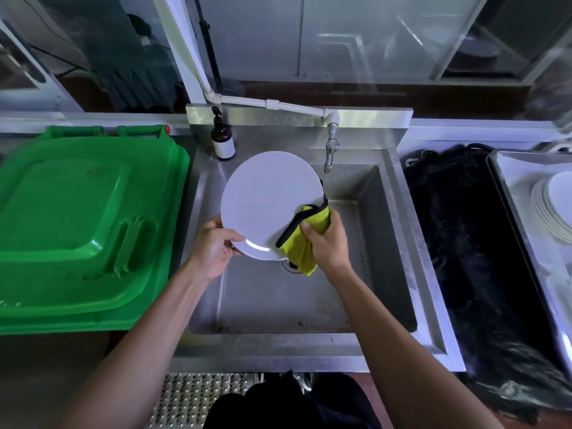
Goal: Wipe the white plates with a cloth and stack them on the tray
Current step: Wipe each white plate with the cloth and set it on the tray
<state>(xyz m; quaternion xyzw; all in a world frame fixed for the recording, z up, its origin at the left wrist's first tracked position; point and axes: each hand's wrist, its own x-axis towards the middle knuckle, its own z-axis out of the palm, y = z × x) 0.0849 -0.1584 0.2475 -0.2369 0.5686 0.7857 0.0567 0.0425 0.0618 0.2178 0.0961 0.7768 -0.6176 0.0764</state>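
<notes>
A round white ceramic plate (269, 202) is held tilted above the stainless-steel sink basin (309, 301), toward its far left corner. The left hand (213, 246) grips the plate's near left rim, thumb curled over the top face. The right hand (328, 243) clutches a yellow microfibre cloth with black edging (301, 243), pressing it against the plate's right rim. A stack of white plates (554, 205) sits in the metal tray (507, 181) at the far right edge. A brown pump bottle with a white label (222, 140) stands at the sink's back left corner, left of the metal tap (331, 147). A green plastic bin lid (77, 218) lies left of the sink.
</notes>
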